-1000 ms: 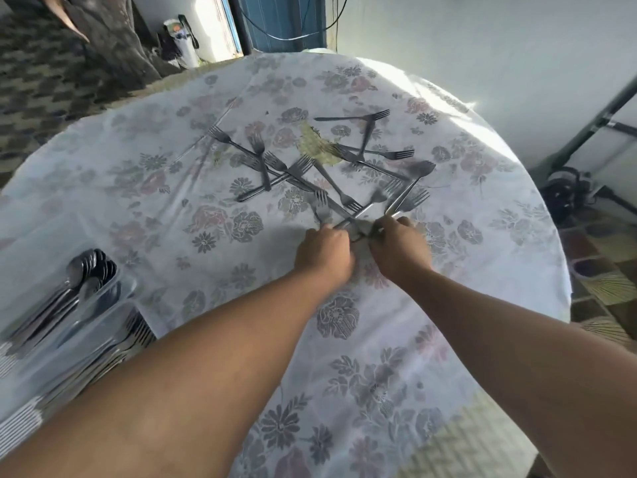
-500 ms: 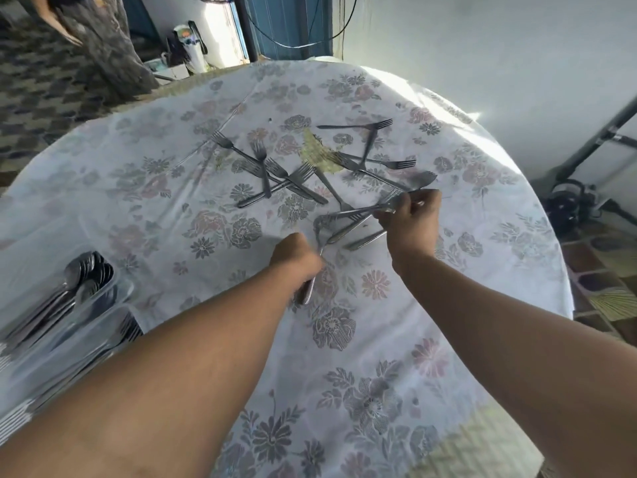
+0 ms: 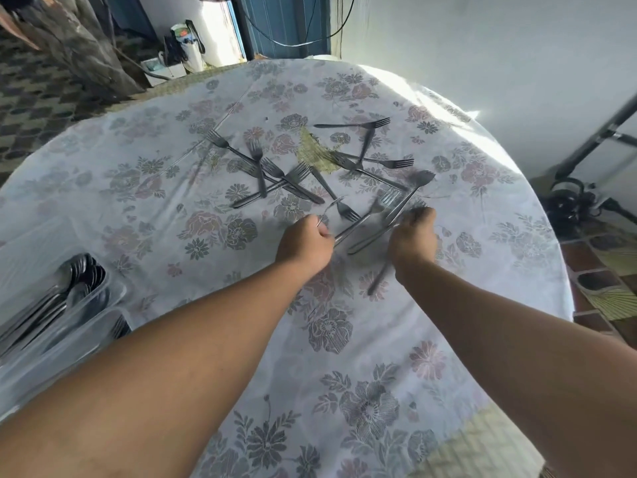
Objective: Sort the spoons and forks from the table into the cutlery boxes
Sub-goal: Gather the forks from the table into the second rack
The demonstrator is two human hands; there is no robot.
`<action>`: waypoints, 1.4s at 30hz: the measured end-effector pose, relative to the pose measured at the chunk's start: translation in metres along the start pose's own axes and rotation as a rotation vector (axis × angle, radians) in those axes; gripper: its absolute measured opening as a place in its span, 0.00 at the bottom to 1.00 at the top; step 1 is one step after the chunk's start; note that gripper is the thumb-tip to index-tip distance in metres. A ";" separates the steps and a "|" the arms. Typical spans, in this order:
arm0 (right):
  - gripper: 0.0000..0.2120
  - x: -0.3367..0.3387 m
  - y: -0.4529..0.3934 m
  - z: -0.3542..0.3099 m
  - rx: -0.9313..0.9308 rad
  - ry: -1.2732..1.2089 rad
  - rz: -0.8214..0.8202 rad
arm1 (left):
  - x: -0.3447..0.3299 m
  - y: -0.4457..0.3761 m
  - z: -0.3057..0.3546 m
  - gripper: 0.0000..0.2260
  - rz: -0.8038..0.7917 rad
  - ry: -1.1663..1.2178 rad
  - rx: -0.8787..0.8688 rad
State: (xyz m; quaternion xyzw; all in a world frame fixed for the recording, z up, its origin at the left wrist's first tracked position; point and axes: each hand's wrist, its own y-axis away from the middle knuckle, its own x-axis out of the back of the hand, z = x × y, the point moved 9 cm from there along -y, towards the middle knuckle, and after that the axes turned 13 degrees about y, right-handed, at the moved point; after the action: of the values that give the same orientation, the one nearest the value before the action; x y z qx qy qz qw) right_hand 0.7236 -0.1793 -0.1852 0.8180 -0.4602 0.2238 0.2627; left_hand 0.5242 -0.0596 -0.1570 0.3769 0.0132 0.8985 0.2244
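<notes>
Both hands work the fork pile at once, likely to gather a bundle: the left hand (image 3: 305,241) pinches one fork (image 3: 330,209), the right hand (image 3: 412,236) grips another fork (image 3: 379,282), while the boxes (image 3: 65,326) sit far left on the worktop (image 3: 344,339).

Round worktop under a white flowered cloth (image 3: 344,339): near half bare between the forearms. Scattered steel forks (image 3: 286,181) crowd the centre, overlapping. Clear plastic cutlery boxes (image 3: 69,326) occupy the left edge. Bare cloth lies between the boxes and the forks.
</notes>
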 end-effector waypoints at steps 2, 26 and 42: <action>0.10 -0.007 0.002 -0.001 0.031 0.129 -0.067 | -0.009 -0.002 0.012 0.06 -0.019 -0.052 -0.071; 0.26 -0.024 0.018 -0.012 0.064 0.413 -0.177 | 0.009 0.040 -0.038 0.08 -0.102 -0.197 0.095; 0.11 -0.017 0.039 -0.012 0.060 0.631 -0.264 | 0.006 0.076 -0.050 0.16 -0.350 0.302 0.153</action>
State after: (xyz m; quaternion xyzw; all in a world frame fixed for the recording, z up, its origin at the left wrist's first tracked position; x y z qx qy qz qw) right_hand 0.6798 -0.1783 -0.1781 0.7682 -0.2395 0.4435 0.3947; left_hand 0.4561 -0.1182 -0.1744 0.2460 0.1799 0.8885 0.3431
